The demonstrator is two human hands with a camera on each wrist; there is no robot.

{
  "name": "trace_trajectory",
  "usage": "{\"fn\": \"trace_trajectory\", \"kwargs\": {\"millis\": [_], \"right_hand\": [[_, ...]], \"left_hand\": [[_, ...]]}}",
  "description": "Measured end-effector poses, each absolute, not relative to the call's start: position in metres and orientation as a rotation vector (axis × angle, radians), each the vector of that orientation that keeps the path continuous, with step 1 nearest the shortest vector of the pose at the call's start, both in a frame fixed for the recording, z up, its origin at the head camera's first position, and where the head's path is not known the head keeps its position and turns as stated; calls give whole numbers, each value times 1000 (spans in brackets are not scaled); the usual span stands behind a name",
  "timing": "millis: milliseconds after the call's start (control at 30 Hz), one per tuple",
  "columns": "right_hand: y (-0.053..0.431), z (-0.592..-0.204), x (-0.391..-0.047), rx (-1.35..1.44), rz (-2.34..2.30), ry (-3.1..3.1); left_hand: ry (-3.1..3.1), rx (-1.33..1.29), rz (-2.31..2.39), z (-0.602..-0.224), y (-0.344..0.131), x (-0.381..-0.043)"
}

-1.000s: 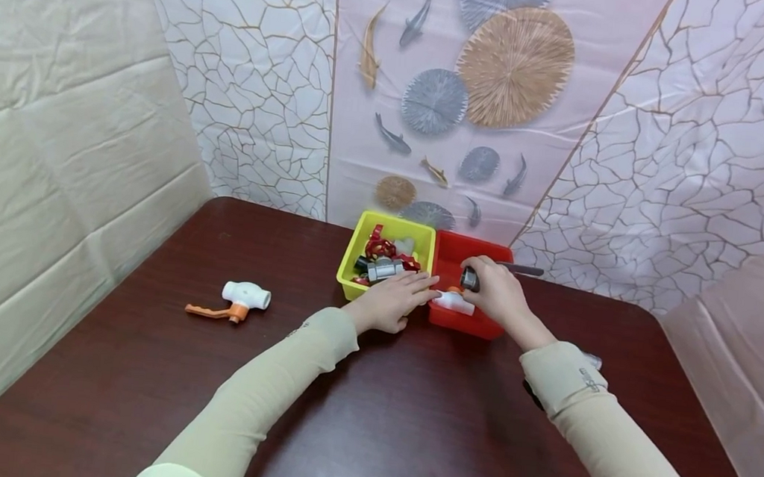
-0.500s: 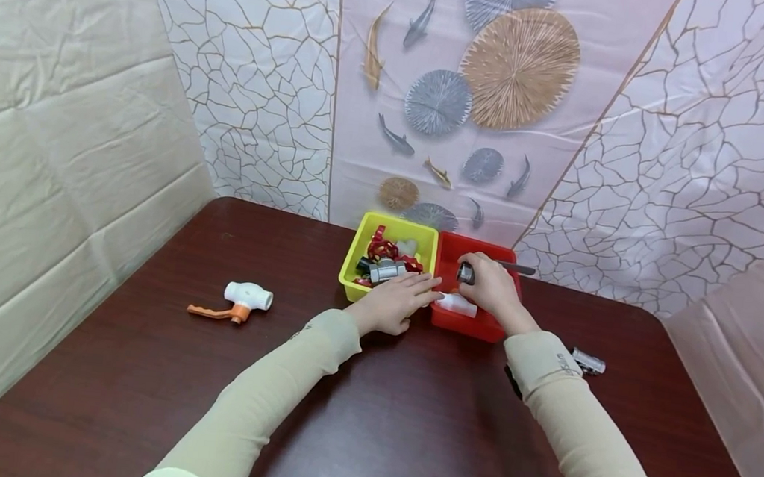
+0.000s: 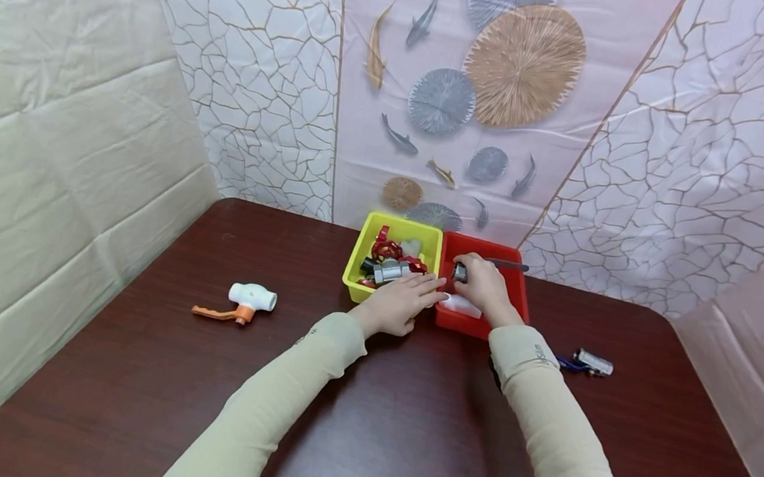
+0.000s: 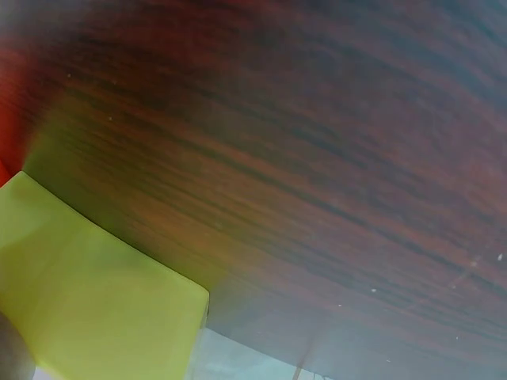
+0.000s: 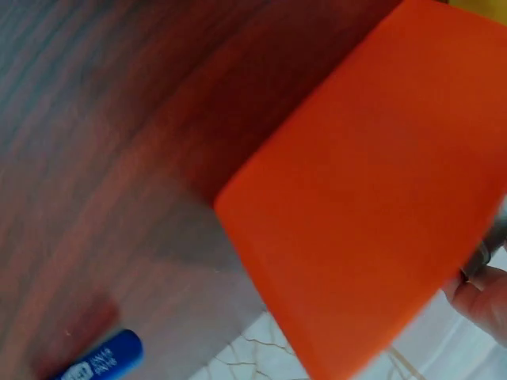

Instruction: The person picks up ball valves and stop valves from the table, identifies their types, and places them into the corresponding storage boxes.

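My right hand point(image 3: 488, 289) grips a dark grey ball valve point(image 3: 461, 272) over the red bin point(image 3: 519, 287); its long lever sticks out to the right behind the hand. A white valve point(image 3: 463, 305) lies in that bin, partly covered by the hand. My left hand point(image 3: 399, 302) rests at the front of the yellow bin point(image 3: 358, 259), fingers straight and reaching towards the red bin's rim. Inside the yellow bin are a silver valve point(image 3: 390, 271) and several red-handled fittings. In the right wrist view, fingers point(image 5: 485, 299) on the grey valve show at the edge.
A white ball valve with an orange lever point(image 3: 252, 297) lies on the dark wooden table point(image 3: 401, 420) at the left. To the right lies a metal valve point(image 3: 593, 362) with a blue handle point(image 5: 103, 358). Patterned cloth point(image 3: 429, 152) hangs behind the bins.
My right hand has shifted left with the grey valve, further over the red bin. The metal valve with the blue handle has come out from behind the sleeve. The left hand stays put.
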State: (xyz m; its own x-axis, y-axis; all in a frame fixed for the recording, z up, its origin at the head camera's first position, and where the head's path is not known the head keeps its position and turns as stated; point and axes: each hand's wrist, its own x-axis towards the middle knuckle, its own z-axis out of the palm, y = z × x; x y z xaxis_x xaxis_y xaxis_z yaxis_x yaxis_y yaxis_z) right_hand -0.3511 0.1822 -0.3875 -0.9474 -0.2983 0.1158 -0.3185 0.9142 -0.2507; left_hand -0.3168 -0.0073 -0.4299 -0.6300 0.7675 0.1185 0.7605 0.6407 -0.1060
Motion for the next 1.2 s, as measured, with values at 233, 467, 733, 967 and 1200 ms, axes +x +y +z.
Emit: {"fn": "trace_trajectory", "kwargs": {"millis": [233,467,733,967,1200], "right_hand": [[183,-405,-353,503,387,-2985],[173,-407,-358,474,404,-2971],[165,-412,-360,423,383,-2948],[167,-418,-362,428,464,-2973],[168,-420,-364,449,462,-3007]], "left_hand": [[-2699,-1271,94,-433,-4,-314],[-2686,-1259,109,-427,-4,-316],[-2684,-1254,123,-426,-7,-317],[-2665,-1264,70,-431,-7,-317],[-2647,-1273,65,-433,-8,-318]]}}
